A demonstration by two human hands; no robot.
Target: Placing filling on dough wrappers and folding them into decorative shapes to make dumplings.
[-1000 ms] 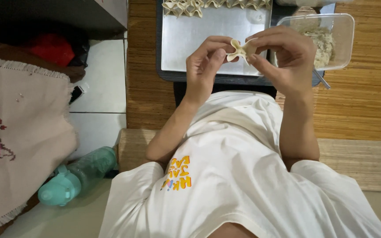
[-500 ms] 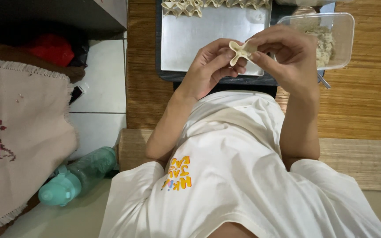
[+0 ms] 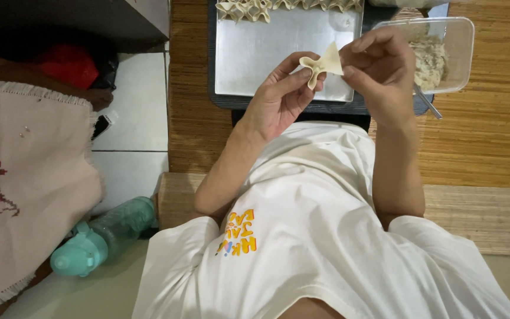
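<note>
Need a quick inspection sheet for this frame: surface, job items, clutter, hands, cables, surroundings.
Surface: woven mat under a metal tray.
Job's things: dumpling wrapper pinched between both hands; folded dumplings along the tray's far edge; clear tub of filling with a utensil.
Clutter: teal bottle lying on the floor.
Hands: left hand and right hand both grip the wrapper.
Cables: nothing seen.
Surroundings: embroidered cloth, white floor tiles.
</note>
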